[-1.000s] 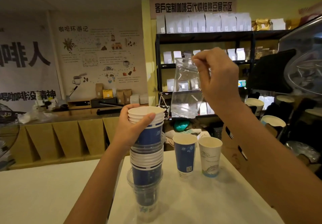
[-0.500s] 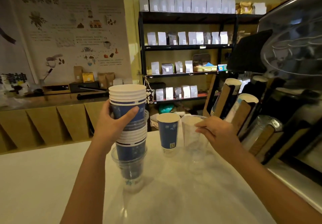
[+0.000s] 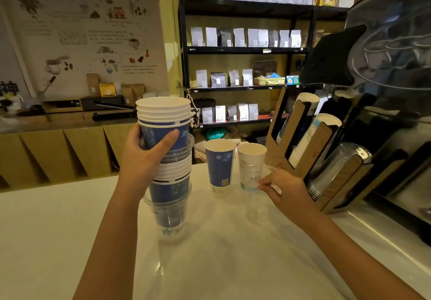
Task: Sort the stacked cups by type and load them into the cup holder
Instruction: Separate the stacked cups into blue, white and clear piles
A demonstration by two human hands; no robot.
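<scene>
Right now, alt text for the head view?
A left hand grips a tall mixed stack of blue paper and clear plastic cups on a white counter; the right hand holds a clear plastic cup beside the wooden cup holder.

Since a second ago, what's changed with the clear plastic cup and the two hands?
The right hand has brought the clear plastic cup down from head height to the white counter, in front of the white paper cup, still gripping its rim. The left hand still holds the mixed cup stack; the tall blue paper cup stayed put.
</scene>
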